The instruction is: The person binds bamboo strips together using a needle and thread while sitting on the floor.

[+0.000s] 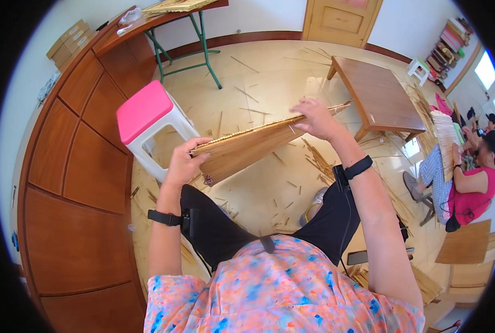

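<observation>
A flat brown panel of straw or reed stalks is held tilted above my knees, with a pale bound edge along its top. My left hand grips the panel's left end, thumb on the near face and fingers over the edge. A small dark tuft hangs from its lower left corner. My right hand is closed over the top edge near the right end, where loose stalk ends stick out. Its fingertips are partly hidden, so I cannot tell whether they also pinch a single stalk.
A white stool with a pink top stands left, beside wooden cabinets. A low brown table is at the far right. Loose stalks litter the floor. Another person sits at right with a similar panel.
</observation>
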### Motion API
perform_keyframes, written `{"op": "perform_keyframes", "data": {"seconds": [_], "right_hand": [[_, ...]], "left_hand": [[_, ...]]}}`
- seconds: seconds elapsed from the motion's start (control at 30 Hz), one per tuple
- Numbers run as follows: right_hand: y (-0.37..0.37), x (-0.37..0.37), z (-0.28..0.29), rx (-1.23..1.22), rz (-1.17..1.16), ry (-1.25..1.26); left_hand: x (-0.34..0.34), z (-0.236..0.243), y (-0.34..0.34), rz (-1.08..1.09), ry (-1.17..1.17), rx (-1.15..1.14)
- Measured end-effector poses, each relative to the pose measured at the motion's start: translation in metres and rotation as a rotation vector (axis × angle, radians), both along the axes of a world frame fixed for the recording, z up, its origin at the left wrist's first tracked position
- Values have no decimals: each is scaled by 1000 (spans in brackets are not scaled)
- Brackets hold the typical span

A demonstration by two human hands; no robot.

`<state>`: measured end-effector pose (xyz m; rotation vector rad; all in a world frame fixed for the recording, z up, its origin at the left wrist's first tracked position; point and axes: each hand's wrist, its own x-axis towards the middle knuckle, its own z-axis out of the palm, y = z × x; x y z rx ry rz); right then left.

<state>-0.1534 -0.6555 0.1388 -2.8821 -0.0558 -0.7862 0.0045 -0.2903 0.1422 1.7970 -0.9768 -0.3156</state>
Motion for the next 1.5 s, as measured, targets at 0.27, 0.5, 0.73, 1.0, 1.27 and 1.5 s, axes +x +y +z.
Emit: {"op": "perform_keyframes", "data": {"seconds": [0.27,0.5,0.73,1.0,1.27,1.5], "right_hand": [[49,26,0,94,130,-17],[75,32,-11,128,-13,-60],[84,21,-9,139,-47,78],[96,15,-6,184,-42,81],[90,14,-14,115,-202,106],[102,13,2,201,-168,162]], "left_hand": [[19,-1,28,548,-655,-47],[-26,-25,-38,281,-1044,-160],[-17,-34,-102,43,-1210,-318],[-13,-20,-107,-151,-1373,-300],[-64,8,-79,-347,-1379,-650],[-98,-9,-61,-333,-279,-423]]}}
